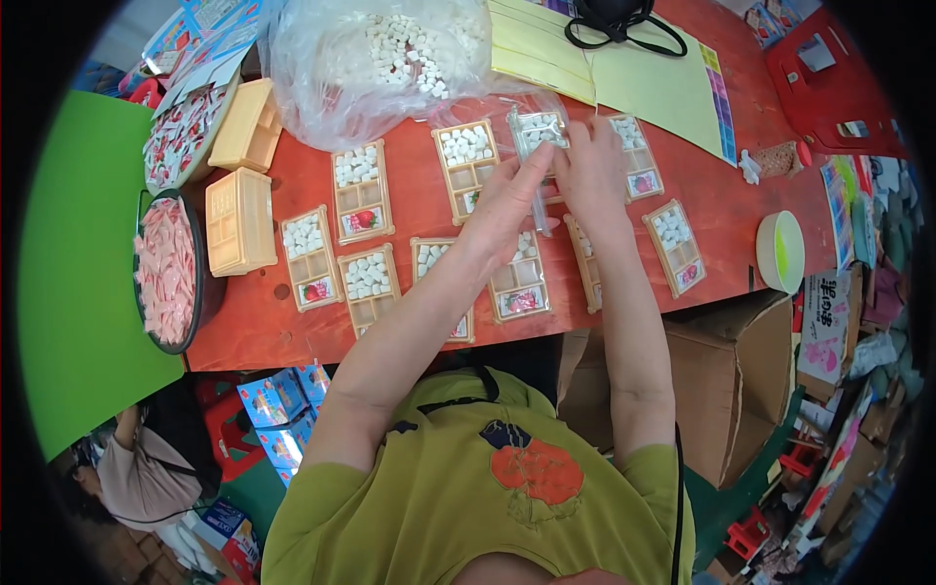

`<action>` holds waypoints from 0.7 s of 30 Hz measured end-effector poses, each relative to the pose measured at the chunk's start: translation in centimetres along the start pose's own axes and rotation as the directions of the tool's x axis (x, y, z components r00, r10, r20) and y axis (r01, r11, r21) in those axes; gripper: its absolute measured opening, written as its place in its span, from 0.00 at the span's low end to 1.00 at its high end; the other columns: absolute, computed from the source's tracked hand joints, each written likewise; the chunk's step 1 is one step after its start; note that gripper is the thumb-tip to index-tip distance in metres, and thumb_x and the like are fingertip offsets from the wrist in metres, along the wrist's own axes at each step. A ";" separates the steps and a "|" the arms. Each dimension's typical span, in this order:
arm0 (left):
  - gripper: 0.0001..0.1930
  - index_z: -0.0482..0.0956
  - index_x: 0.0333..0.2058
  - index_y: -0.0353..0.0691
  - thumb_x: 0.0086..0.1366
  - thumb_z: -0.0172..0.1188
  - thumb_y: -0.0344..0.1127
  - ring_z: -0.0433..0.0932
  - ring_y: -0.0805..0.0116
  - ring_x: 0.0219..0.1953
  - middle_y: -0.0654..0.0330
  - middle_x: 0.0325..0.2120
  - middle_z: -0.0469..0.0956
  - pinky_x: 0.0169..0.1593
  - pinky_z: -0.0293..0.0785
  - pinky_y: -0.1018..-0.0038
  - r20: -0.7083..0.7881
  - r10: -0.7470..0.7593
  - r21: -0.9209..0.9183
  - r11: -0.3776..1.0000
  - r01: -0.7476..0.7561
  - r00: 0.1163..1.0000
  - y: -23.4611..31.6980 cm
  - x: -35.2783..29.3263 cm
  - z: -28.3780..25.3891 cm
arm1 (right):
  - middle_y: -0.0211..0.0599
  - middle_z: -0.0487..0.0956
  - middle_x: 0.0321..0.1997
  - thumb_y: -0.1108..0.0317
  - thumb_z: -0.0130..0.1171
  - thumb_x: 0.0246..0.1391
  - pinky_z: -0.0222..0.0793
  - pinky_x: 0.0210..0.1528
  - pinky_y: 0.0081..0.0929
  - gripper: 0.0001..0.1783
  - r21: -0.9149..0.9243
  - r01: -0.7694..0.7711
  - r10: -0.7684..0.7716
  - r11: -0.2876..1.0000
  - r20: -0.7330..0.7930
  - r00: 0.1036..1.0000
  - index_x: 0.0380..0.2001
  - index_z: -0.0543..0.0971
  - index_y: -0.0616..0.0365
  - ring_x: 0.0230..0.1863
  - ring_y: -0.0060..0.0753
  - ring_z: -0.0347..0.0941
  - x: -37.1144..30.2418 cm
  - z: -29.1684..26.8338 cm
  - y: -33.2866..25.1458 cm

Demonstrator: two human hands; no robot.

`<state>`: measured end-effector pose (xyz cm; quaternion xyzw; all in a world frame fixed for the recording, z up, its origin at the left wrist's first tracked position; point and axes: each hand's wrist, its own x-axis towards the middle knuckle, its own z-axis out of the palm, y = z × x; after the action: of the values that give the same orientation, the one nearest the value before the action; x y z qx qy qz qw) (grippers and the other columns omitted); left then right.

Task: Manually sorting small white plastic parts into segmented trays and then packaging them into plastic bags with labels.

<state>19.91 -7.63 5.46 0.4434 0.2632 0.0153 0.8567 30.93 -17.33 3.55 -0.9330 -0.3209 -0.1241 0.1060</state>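
Both hands meet at a beige divided tray [539, 125] of small white cubes near the far middle of the red table. Clear plastic [543, 216] lies over this tray and hangs down beside it; whether it is a bag or a lid I cannot tell. My left hand [509, 203] has its thumb and fingers closed on the plastic at the tray's near-left edge. My right hand [591, 171] is closed at the tray's right edge, its fingertips partly hidden. Similar trays [366, 285] stand around them, with white cubes at one end and strawberry-printed packets [521, 300] at the other.
A big clear bag [327, 68] of white cubes lies at the back. To the left stand stacked beige trays [241, 222], a dark basin of pink packets [168, 273] and a tub of small sachets [182, 136]. A whitish bowl [781, 252] sits at the right edge, above a cardboard box [736, 390].
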 end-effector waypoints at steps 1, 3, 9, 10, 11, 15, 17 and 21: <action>0.44 0.65 0.60 0.36 0.61 0.61 0.69 0.72 0.67 0.53 0.56 0.52 0.71 0.43 0.77 0.66 0.031 -0.003 -0.022 1.000 0.004 1.000 -0.2 0.4 -0.3 | 0.43 0.71 0.62 0.60 0.62 0.57 0.65 0.57 0.52 0.21 0.152 0.069 -0.066 0.986 -0.026 0.998 0.53 0.77 0.52 0.62 0.50 0.67 0.9 0.6 -0.4; 0.43 0.65 0.59 0.36 0.61 0.61 0.69 0.72 0.67 0.52 0.56 0.52 0.72 0.43 0.77 0.66 0.055 -0.008 -0.046 0.999 0.011 0.998 -0.4 0.6 -0.7 | 0.42 0.66 0.67 0.59 0.61 0.57 0.61 0.61 0.54 0.23 0.302 0.140 -0.128 0.943 -0.057 0.990 0.56 0.75 0.51 0.68 0.51 0.61 1.7 2.3 -1.0; 0.41 0.65 0.58 0.35 0.64 0.58 0.68 0.75 0.67 0.49 0.56 0.52 0.72 0.43 0.76 0.67 -0.027 0.044 -0.056 0.997 -0.045 0.999 0.1 -2.3 -0.6 | 0.44 0.58 0.74 0.55 0.50 0.65 0.49 0.68 0.60 0.28 0.191 0.207 -0.214 0.960 0.019 0.977 0.65 0.68 0.53 0.75 0.54 0.49 1.1 5.6 -1.4; 0.41 0.65 0.59 0.34 0.65 0.57 0.68 0.76 0.66 0.48 0.55 0.51 0.73 0.43 0.76 0.67 -0.034 0.057 -0.037 0.998 -0.058 0.998 -0.1 -3.2 -0.9 | 0.44 0.59 0.74 0.55 0.49 0.65 0.49 0.68 0.60 0.28 0.140 0.211 -0.215 0.967 0.009 0.977 0.65 0.68 0.54 0.75 0.54 0.50 1.0 5.7 -1.5; 0.41 0.65 0.59 0.34 0.66 0.56 0.69 0.77 0.66 0.47 0.55 0.50 0.73 0.44 0.77 0.67 -0.039 0.069 -0.018 0.997 -0.070 0.997 -0.1 -3.9 -1.2 | 0.44 0.59 0.74 0.54 0.48 0.66 0.49 0.68 0.60 0.28 0.087 0.213 -0.214 0.973 -0.003 0.977 0.66 0.67 0.54 0.75 0.55 0.50 1.0 5.8 -1.7; 0.42 0.63 0.61 0.36 0.66 0.51 0.70 0.78 0.63 0.47 0.56 0.50 0.73 0.46 0.79 0.64 -0.018 -0.002 -0.178 0.984 -0.002 1.000 0.6 -6.1 -3.5 | 0.51 0.60 0.72 0.60 0.51 0.65 0.47 0.70 0.60 0.20 0.176 0.268 -0.255 0.947 -0.092 0.963 0.55 0.72 0.57 0.74 0.59 0.51 1.1 5.6 -1.7; 0.41 0.63 0.63 0.39 0.68 0.46 0.71 0.79 0.61 0.49 0.56 0.49 0.73 0.48 0.80 0.62 0.089 0.091 -0.303 0.951 -0.061 0.992 1.4 -6.3 -4.6 | 0.51 0.63 0.69 0.65 0.54 0.63 0.48 0.70 0.59 0.14 0.163 0.324 -0.299 0.932 -0.159 0.941 0.49 0.73 0.57 0.71 0.55 0.57 1.2 5.0 -1.3; 0.39 0.65 0.62 0.42 0.68 0.44 0.71 0.79 0.62 0.49 0.58 0.49 0.73 0.48 0.81 0.60 0.075 0.136 -0.289 0.951 -0.109 0.988 2.1 -6.9 -6.6 | 0.36 0.77 0.49 0.65 0.59 0.63 0.62 0.60 0.45 0.07 0.492 0.365 -0.230 0.791 -0.314 0.921 0.39 0.78 0.56 0.53 0.36 0.73 0.1 -2.2 -5.4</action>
<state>11.30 -3.14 7.01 0.3314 0.1896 0.0855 0.9203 27.28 -13.76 6.31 -0.7801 -0.4713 -0.1543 0.3815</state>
